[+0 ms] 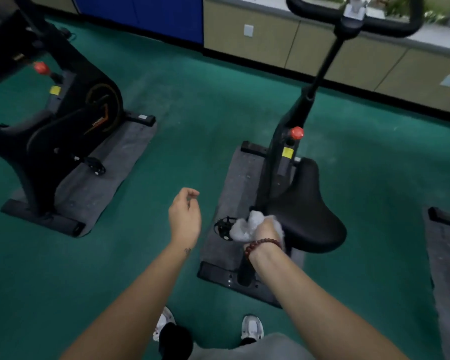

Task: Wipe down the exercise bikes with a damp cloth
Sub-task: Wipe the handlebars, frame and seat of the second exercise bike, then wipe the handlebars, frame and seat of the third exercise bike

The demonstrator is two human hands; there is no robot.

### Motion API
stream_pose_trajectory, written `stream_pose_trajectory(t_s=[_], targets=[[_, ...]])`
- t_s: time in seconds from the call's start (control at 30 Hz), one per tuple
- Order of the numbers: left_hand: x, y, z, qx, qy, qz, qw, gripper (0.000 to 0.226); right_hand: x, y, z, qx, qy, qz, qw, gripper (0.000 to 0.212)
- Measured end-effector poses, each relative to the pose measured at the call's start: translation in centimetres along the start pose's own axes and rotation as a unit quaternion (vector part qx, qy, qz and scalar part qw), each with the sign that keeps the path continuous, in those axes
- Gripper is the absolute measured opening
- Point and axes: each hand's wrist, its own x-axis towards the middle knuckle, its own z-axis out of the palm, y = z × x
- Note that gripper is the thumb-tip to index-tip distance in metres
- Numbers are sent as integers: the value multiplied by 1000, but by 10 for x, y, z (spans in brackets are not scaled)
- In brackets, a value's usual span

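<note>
While the left hand [185,219] is held loose and empty, a bunched white cloth [247,227] is gripped by the right hand [266,229] against the saddle [307,206] edge, apparently for wiping.

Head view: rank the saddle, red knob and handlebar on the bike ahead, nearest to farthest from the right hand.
1. The saddle, just right of the right hand, which grips the cloth.
2. The red knob, ahead of the saddle.
3. The handlebar, farthest, up top.

- saddle [307,211]: black, smooth, faint sheen.
- cloth [247,228]: white, crumpled fabric, at 9 o'clock of saddle.
- mat [234,183]: grey, matt, rough.
- floor [205,113]: green, matt, scuffed.
</note>
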Motion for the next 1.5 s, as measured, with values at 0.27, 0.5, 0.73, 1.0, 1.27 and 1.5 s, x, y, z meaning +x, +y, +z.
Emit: stream_pose_trajectory(t_s=[0.27, 0.5, 0.73, 1.0, 1.27, 1.5], targets=[[79, -22, -136, -17, 62, 19, 998, 19, -64, 25, 162, -235, -198, -326, 894, 29], [129, -43, -221, 5, 72, 15, 997, 10, -86, 35, 249, -287, -234, -373, 850, 28], [194, -47, -252, 16, 65, 35, 997, 8, -77, 7, 336, -299, -254, -410, 823, 32], [343, -18, -268, 39, 88, 64, 993, 10, -47, -56, 473, -302, -300, -441, 791, 31], [495, 15, -274, 59, 122, 50, 989, 10, 3, -146, 615, -321, -333, -442, 769, 25], [595, 25, -296, 72, 130, 46, 988, 9, 16, -181, 717, -311, -372, -429, 762, 29]])
